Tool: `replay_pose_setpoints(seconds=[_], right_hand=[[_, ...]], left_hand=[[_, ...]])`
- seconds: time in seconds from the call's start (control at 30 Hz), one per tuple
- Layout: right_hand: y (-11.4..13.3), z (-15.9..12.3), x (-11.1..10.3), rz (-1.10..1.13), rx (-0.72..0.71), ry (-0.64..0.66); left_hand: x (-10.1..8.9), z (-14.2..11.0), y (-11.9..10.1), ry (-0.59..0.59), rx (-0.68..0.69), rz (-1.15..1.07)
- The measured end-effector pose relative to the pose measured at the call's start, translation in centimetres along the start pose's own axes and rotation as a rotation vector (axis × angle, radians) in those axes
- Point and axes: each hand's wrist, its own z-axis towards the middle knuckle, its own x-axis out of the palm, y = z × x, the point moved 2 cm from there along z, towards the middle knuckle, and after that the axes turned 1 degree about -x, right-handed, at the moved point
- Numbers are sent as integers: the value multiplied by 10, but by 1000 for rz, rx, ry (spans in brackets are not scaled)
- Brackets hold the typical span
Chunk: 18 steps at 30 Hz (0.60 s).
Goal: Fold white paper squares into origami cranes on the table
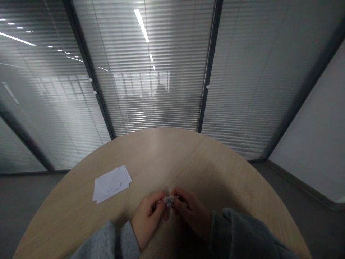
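Pinching a small white paper wad (pixel 169 200) between the fingertips of both hands, over the near part of a round pale wooden table (pixel 164 153). Curling the fingers of the left hand (pixel 148 219) and the right hand (pixel 192 213) inward, with neither hand spread and the two almost meeting around the wad. Pressing it from either side, apparently clear of the tabletop, although the exact fingertips bearing on it stay too small and shadowed to tell apart. Working well, by the look of it, means holding the pressure even from both sides, letting the fingertips rather than the palms do the shaping, and turning the wad little by little so that no loose corner springs free. Tucking the elbows in and resting the wrists low also seems sensible for such a small piece, steadying the fingers and lowering the risk of a slip. Leaving room between the hands and a loose stack of white paper sheets (pixel 111 184), lying well apart toward the left on the table, appears wise too, so that nothing catches its edges. Showing at the bottom of the view, a light grey left sleeve (pixel 126 239) and a darker, shadowed right sleeve (pixel 231 230) reaching in toward the hands, with slatted blinds behind a glass partition (pixel 159 90) standing beyond the table.
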Motion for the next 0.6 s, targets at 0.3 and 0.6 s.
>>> replay_pose_setpoints(seconds=[0.3, 0.6], right_hand=[[1, 2, -1, 118, 30, -24], [-4, 3, 4, 633, 268, -66]], left_hand=[[1, 3, -2, 4, -28, -212], [-2, 5, -1, -51, -151, -531]])
